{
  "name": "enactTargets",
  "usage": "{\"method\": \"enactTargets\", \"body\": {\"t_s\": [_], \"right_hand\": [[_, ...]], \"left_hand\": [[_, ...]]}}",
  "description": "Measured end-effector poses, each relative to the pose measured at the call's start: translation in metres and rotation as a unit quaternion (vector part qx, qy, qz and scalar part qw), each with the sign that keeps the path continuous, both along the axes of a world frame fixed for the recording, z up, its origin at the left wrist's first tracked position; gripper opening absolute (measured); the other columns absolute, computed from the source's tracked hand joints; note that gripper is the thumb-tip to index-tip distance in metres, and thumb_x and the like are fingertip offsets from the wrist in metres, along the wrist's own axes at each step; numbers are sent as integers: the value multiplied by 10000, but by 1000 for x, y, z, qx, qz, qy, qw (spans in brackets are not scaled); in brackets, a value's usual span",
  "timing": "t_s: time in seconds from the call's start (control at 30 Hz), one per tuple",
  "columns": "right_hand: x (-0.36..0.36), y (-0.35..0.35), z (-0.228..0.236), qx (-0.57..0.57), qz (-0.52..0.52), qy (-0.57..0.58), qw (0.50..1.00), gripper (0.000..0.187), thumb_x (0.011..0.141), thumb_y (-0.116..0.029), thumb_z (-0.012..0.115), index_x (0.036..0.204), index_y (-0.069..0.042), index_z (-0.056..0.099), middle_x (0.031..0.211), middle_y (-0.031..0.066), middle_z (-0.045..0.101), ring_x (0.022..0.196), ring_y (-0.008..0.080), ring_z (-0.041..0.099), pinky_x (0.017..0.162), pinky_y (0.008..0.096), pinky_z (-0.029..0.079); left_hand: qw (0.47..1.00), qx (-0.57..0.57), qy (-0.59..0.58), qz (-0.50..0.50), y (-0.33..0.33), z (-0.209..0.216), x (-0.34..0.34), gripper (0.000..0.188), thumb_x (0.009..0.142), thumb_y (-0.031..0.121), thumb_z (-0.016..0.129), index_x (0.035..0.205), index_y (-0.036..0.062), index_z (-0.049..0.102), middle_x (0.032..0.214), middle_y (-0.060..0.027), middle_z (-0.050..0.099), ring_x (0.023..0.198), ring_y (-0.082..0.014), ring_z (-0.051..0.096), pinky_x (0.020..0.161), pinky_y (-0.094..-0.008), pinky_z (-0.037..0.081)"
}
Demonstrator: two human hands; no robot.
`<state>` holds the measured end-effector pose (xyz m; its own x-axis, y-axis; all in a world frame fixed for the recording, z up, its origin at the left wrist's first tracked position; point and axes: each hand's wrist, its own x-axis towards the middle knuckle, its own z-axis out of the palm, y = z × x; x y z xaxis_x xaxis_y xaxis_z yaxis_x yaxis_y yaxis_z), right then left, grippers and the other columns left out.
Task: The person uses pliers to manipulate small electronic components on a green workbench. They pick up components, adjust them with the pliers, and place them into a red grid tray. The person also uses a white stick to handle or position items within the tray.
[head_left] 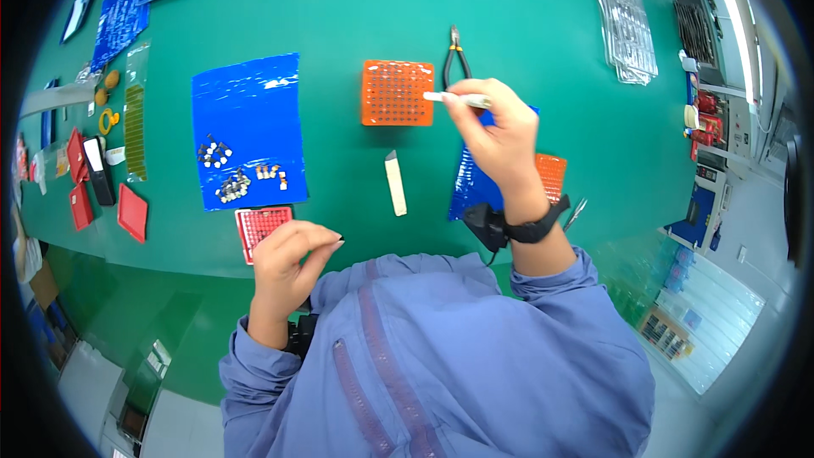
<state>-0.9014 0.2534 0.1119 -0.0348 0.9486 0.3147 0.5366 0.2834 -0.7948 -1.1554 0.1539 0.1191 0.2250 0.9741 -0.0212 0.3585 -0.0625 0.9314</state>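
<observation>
My right hand [500, 131] is closed around a slim white pen-like tool [465, 100]. The tool's tip is at the right edge of a square orange block [397, 93] with rows of small holes; whether it touches I cannot tell. My left hand [290, 261] is pinched close to the table's front edge, with a tiny dark speck at its fingertips too small to name. Just beyond it lies a red tray [264, 227] with a pale grid. Small black, white and copper-coloured parts [233, 187] lie in groups on a blue sheet [248, 102].
Black-handled pliers [456, 59] lie right of the orange block, and a pale flat stick with a dark tip [396, 182] lies nearer me. Under my right arm are another blue sheet [468, 187], an orange grid piece [551, 174] and tweezers [576, 214]. Clear plastic trays [623, 30] are stacked far right.
</observation>
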Motion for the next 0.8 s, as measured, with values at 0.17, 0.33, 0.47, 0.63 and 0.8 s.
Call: {"method": "enactTargets", "body": {"t_s": [0.17,0.33,0.47,0.63,0.8], "right_hand": [[6,-31,38,-211,51,275,937,92,785,16,628,875,15,607,768,22,582,686,57,541,590,193,430],[-7,-54,53,-294,184,333,877,86,786,36,616,871,30,609,776,57,622,727,82,585,624,195,449],[-18,-61,53,-306,225,340,860,71,783,7,630,853,14,623,763,56,623,681,80,571,584,196,424],[-25,-66,54,-322,256,345,844,80,786,-21,635,861,4,624,735,50,632,667,70,574,574,193,424],[-27,-68,54,-307,265,334,851,84,792,-31,632,868,3,620,725,46,638,667,67,586,579,192,432]], "left_hand": [[888,-187,-406,109,-5,-1,-3,64,771,-13,631,815,-9,585,776,-102,599,723,-187,597,661,-290,489],[773,-218,-594,47,-7,-2,-1,137,834,86,601,878,46,478,759,-94,557,693,-187,573,640,-307,479],[753,-226,-618,2,-11,2,2,143,851,128,589,882,54,470,748,-92,543,687,-188,570,618,-313,465],[746,-215,-630,-34,-14,5,4,131,857,123,577,871,54,466,743,-97,537,658,-188,560,597,-313,460],[745,-213,-630,-43,-15,8,5,124,857,109,573,856,49,465,731,-100,526,639,-186,552,580,-317,458]]}}
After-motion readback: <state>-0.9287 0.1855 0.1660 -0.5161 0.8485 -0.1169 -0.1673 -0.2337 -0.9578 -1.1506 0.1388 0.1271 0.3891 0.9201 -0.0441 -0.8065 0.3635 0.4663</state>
